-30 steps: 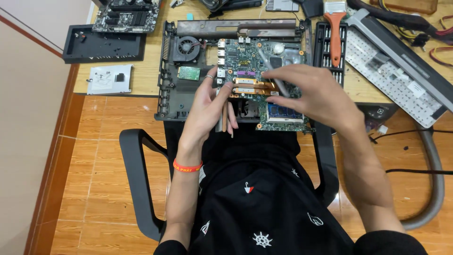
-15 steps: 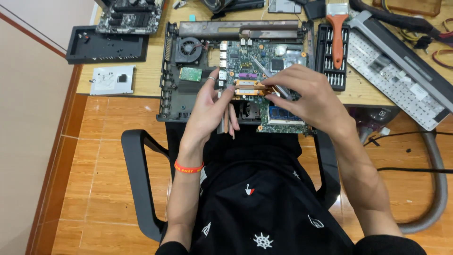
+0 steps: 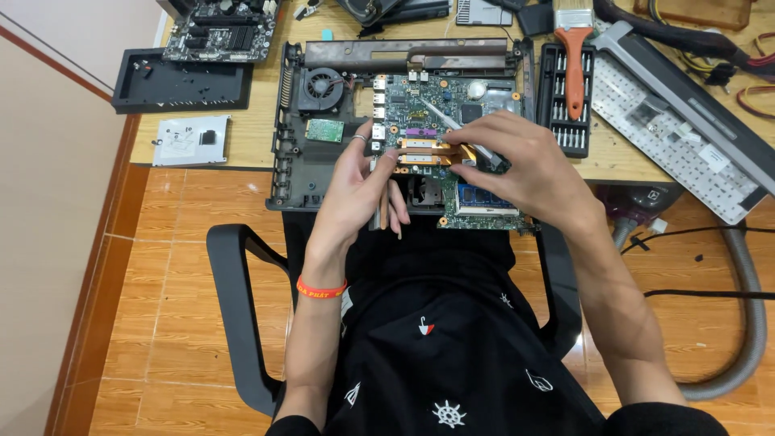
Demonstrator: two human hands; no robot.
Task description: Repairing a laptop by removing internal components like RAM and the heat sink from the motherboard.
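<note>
Steadying the copper heat-pipe assembly [image 3: 428, 150] on the green laptop motherboard [image 3: 440, 121] with left hand [image 3: 359, 190] fingertips, right hand [image 3: 517, 165] clamped on slim silver screwdriver [image 3: 452, 125]: keep tip square, pressure light.

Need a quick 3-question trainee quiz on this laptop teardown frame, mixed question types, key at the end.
1. True or false: the right hand holds a thin silver metal tool whose tip points at the green laptop motherboard.
2. Which hand touches the copper heat pipes at their left end? A) left hand B) right hand
3. Fill in: the brush with the orange handle lies on the black ____ bit case.

Key: 1 true; 2 A; 3 screwdriver
</note>
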